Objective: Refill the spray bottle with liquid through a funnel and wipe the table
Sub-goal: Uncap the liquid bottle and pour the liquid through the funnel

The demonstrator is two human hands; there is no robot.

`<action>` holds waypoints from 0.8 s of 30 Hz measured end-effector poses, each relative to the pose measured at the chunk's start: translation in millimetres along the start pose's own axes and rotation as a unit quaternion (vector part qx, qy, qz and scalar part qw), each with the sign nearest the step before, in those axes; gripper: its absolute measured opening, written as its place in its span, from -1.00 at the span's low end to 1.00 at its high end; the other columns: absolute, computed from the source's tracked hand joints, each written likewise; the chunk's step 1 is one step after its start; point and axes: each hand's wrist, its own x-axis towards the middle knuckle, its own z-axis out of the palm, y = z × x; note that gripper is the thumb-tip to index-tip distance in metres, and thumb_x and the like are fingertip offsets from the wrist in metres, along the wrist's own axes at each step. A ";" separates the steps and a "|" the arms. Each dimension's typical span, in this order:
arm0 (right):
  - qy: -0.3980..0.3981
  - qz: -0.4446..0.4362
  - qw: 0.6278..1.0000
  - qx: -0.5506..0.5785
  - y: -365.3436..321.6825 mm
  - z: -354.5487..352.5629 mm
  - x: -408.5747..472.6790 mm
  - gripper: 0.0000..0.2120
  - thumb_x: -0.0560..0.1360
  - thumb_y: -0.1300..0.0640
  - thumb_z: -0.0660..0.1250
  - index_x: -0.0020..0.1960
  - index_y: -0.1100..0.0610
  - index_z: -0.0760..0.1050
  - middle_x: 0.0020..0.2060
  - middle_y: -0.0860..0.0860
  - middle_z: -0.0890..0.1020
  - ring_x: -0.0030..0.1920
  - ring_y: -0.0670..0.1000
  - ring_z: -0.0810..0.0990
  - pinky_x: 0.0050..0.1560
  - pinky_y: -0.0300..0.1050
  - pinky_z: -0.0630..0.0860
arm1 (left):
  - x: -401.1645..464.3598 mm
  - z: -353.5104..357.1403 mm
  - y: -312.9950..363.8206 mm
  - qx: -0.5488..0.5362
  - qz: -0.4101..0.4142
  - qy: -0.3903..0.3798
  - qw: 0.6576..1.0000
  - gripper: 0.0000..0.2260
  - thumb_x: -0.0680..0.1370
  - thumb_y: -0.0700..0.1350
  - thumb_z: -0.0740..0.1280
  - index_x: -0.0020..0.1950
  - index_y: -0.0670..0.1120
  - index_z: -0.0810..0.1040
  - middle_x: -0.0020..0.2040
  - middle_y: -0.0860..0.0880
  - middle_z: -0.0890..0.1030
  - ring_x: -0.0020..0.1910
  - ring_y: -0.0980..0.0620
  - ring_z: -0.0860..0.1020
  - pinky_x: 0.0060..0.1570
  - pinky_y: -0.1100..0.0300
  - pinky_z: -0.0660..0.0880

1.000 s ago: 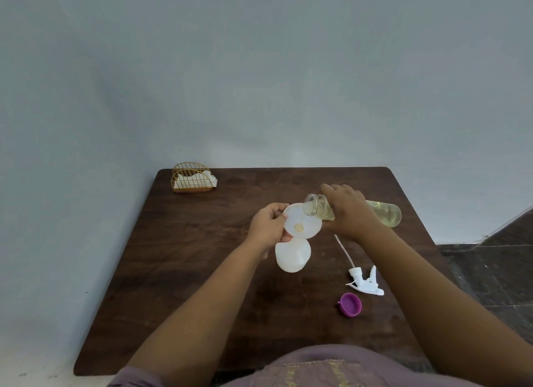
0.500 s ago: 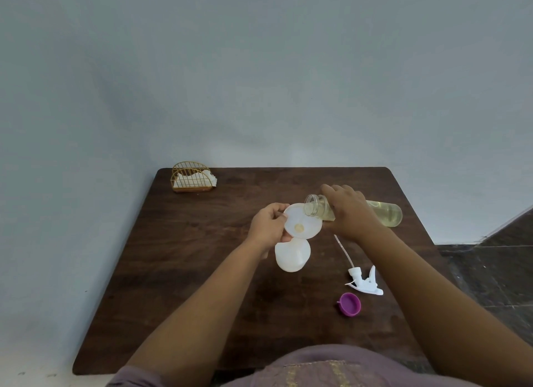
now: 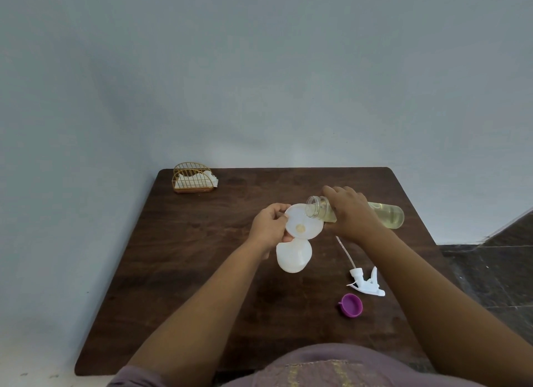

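Observation:
A white funnel sits in the neck of the white spray bottle at the middle of the dark wooden table. My left hand pinches the funnel's left rim. My right hand grips a clear bottle of yellowish liquid, tipped on its side with its open mouth over the funnel's right edge. A small pool of yellowish liquid lies at the funnel's centre. The white trigger sprayer head with its dip tube lies on the table to the right.
A purple cap lies near the sprayer head, toward the front right. A gold wire holder with white napkins stands at the table's back left corner. A pale wall runs behind and to the left; dark floor lies to the right.

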 end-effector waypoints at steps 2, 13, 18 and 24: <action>-0.001 0.002 1.000 0.003 -0.2 0.3 0.7 -0.60 0.33 -0.03 0.45 0.04 0.10 0.39 -0.12 -0.02 0.50 -0.05 0.07 0.46 -0.03 -0.01 0.39 | 0.3 0.0 -0.1 -0.004 -0.001 -0.001 1.000 -0.77 0.62 -0.21 0.26 0.25 -0.06 0.55 0.13 -0.02 0.59 -0.01 0.01 0.61 -0.08 0.04 0.66; -0.004 0.006 1.000 0.000 -1.4 -0.3 1.5 -0.61 0.33 -0.03 0.44 0.04 0.10 0.39 -0.12 -0.01 0.50 -0.05 0.08 0.47 -0.02 0.01 0.40 | 1.4 -0.9 -1.6 -0.005 0.002 -0.003 1.000 -0.79 0.62 -0.21 0.26 0.23 -0.05 0.54 0.03 0.05 0.57 -0.07 0.05 0.60 -0.11 0.08 0.66; -0.002 0.004 1.000 0.000 -2.5 -0.3 1.6 -0.61 0.33 -0.04 0.44 0.02 0.11 0.38 -0.14 -0.01 0.50 -0.07 0.08 0.46 -0.05 -0.01 0.38 | 1.9 -1.2 -2.2 -0.013 0.004 -0.005 1.000 -0.79 0.62 -0.21 0.26 0.22 -0.05 0.55 -0.04 0.10 0.57 -0.10 0.07 0.61 -0.13 0.11 0.66; -0.007 0.004 1.000 -0.007 -3.4 0.6 3.2 -0.60 0.33 -0.04 0.44 0.05 0.10 0.39 -0.10 -0.01 0.51 -0.04 0.07 0.46 -0.03 0.00 0.39 | 3.8 -1.2 -4.1 -0.015 0.003 -0.002 1.000 -0.81 0.62 -0.22 0.26 0.19 -0.02 0.55 -0.03 0.09 0.58 -0.08 0.06 0.61 -0.14 0.12 0.66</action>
